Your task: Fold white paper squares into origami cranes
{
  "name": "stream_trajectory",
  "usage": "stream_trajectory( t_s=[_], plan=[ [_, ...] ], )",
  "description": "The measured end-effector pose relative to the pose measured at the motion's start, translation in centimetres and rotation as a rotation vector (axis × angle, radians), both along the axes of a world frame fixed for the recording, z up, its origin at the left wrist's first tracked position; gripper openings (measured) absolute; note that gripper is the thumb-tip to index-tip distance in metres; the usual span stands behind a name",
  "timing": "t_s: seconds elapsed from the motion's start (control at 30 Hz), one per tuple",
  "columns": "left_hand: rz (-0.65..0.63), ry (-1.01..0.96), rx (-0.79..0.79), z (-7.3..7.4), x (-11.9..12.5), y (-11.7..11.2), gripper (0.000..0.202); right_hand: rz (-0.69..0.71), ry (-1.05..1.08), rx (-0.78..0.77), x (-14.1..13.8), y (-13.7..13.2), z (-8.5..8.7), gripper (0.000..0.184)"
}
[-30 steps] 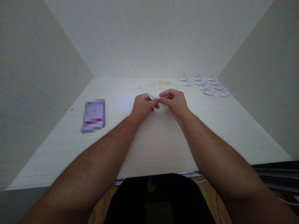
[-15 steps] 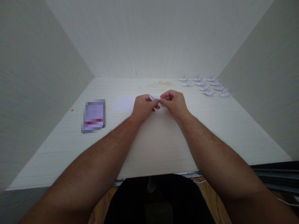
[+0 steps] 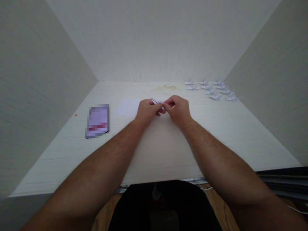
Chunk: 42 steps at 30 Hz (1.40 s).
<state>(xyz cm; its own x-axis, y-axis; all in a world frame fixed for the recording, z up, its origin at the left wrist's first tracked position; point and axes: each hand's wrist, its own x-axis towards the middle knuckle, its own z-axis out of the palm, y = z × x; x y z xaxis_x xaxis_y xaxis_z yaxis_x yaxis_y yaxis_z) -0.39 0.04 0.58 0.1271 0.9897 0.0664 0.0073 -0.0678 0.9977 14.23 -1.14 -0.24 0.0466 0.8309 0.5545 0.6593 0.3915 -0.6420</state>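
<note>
Between my hands, above the middle of the table, is a small piece of folded white paper (image 3: pixel 157 101). My left hand (image 3: pixel 148 109) is closed on its left side, thumb on top and fingers beneath. With thumb and forefinger my right hand (image 3: pixel 177 106) pinches the paper's right end. My fingers hide much of the paper, so its full shape cannot be made out. Just left of my left hand, white paper (image 3: pixel 127 107) lies flat on the table. Several white paper cranes (image 3: pixel 215 96) stand in a group at the back right.
A blurred-out flat device (image 3: pixel 98 120) lies on the left of the white table (image 3: pixel 163 150). Pale walls (image 3: pixel 158 41) enclose the back and both sides. Brownish marks (image 3: pixel 168 87) stain the back of the table, and a small red spot (image 3: pixel 76 115) is at the left.
My right hand's fingers have drawn in closer on the folded paper's right end. My left hand keeps its hold, and the view has shifted very slightly.
</note>
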Motion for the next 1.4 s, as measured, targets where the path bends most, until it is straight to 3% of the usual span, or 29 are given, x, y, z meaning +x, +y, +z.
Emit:
stream_trajectory(
  t_s=[0.23,0.6,0.93,1.23,1.4],
  plan=[
    [0.043,0.01,0.013,-0.13,0.05,0.14,0.008,0.06,-0.099,0.109,0.23,0.22,-0.2,0.012],
    [0.076,0.002,-0.027,-0.17,0.12,0.2,0.009,0.094,-0.11,0.111,0.48,0.37,-0.25,0.011],
    [-0.044,-0.128,-0.046,-0.51,-0.37,0.49,0.017,0.056,0.043,0.032,0.45,0.34,-0.33,0.011],
    [0.078,0.005,-0.021,-0.22,-0.03,0.18,0.008,0.088,-0.086,0.064,0.09,0.14,-0.05,0.012],
    [0.085,0.02,-0.03,-0.09,-0.01,0.09,0.008,0.094,-0.126,0.088,0.17,0.34,-0.24,0.013]
  ],
)
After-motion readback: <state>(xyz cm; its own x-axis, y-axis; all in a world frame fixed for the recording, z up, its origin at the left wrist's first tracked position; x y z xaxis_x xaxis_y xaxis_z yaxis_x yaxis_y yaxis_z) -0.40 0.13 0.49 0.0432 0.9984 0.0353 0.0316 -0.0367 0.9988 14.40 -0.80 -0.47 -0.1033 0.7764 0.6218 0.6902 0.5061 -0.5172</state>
